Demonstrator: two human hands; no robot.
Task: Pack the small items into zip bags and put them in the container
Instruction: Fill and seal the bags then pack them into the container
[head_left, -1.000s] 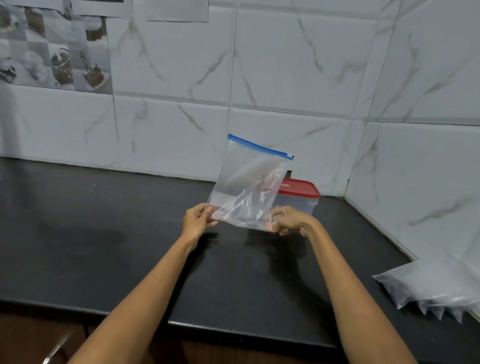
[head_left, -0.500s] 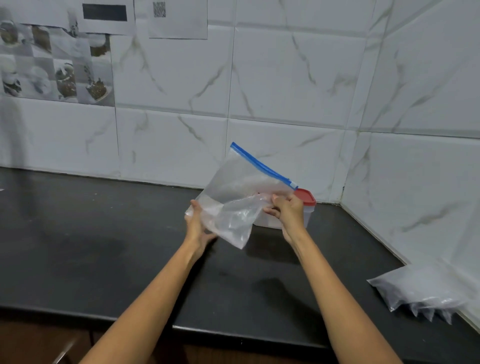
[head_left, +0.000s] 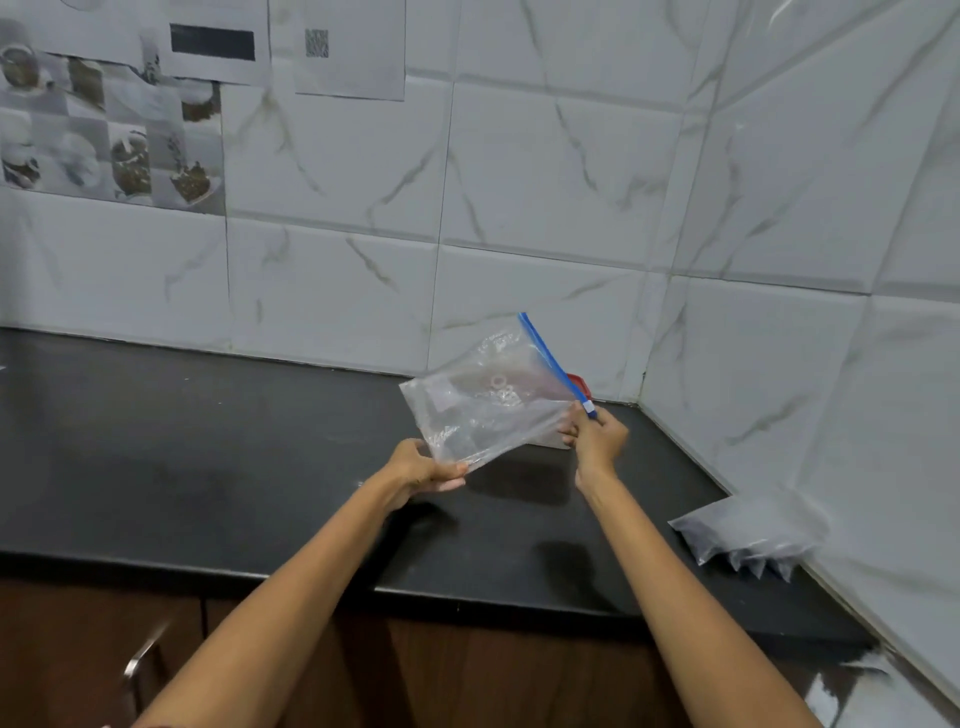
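Note:
A clear zip bag (head_left: 488, 400) with a blue zip strip is held in the air over the black counter (head_left: 208, 441), turned so the zip edge points right. My left hand (head_left: 421, 467) pinches its bottom corner. My right hand (head_left: 597, 436) pinches the bag near the white slider at the zip's lower end. Behind the bag, a clear container with a red lid (head_left: 579, 387) stands in the back corner, mostly hidden. I cannot make out items inside the bag.
A stack of several clear bags (head_left: 748, 535) lies on the counter at the right, against the wall. Tiled walls close the back and right sides. Below the counter's front edge are brown cabinet doors with a metal handle (head_left: 143, 657).
The bag has rotated clockwise from upright to lying sideways. My right hand rose to the zip's slider end, and my left hand shifted to the bottom corner.

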